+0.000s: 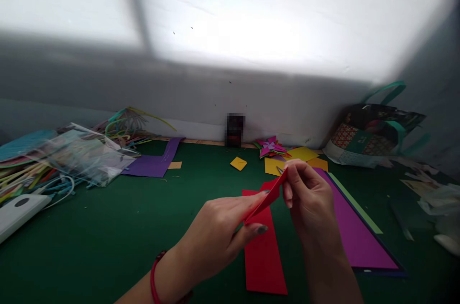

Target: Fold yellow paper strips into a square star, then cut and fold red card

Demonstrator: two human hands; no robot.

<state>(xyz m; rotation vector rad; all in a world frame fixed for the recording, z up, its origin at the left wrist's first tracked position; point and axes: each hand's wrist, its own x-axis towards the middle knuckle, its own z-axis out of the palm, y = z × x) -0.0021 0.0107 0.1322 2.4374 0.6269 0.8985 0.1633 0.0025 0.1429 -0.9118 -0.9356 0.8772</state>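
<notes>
A folded piece of red paper (pixel 271 195) is held up between both hands, slanting upward to the right. My left hand (pixel 230 222) grips its lower left end, fingers along the back and thumb below. At the upper right corner, the fingertips of my right hand (pixel 311 189) pinch the same paper. Beneath it, a longer red paper strip (pixel 264 261) lies flat on the green table (pixel 143 246). A small pointed metal tip (pixel 280 170) shows by my right fingertips; I cannot tell what it belongs to.
Left are purple paper (pixel 149 165), a clear plastic bag (pixel 97 151) among colourful strips, and a white device (pixel 23 213). Behind stand a pixelated dark object (pixel 235 130), a yellow square (pixel 238 163) and a pink folded paper star (pixel 269 146). Right are purple sheets (pixel 362 237) and a patterned bag (pixel 366 136).
</notes>
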